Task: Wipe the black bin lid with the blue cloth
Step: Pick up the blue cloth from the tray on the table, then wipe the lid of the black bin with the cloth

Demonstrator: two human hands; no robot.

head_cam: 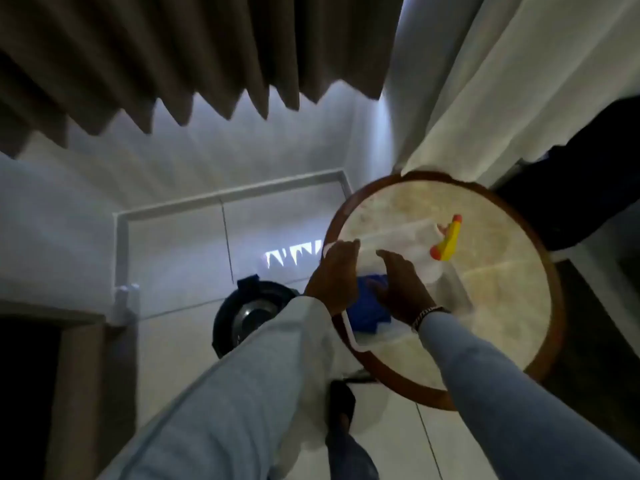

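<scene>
The blue cloth (369, 311) lay bunched between your two hands, in a white tray (349, 332) on the round table (498, 296) with the dark wooden rim. It looked crumpled, bright blue, partly hidden under your palms. The black bin (247, 315) stood on the floor to the left of the table, below your left sleeve, its shiny inside showing; you were not touching it. Your left hand (334, 277) rested on the tray's left edge, fingers loosely curved over it. Your right hand (401, 289) lay flat with fingers spread over the cloth; I cannot tell whether it gripped the cloth. A white spray bottle (429, 252) with a yellow trigger lay just beyond your right hand.
</scene>
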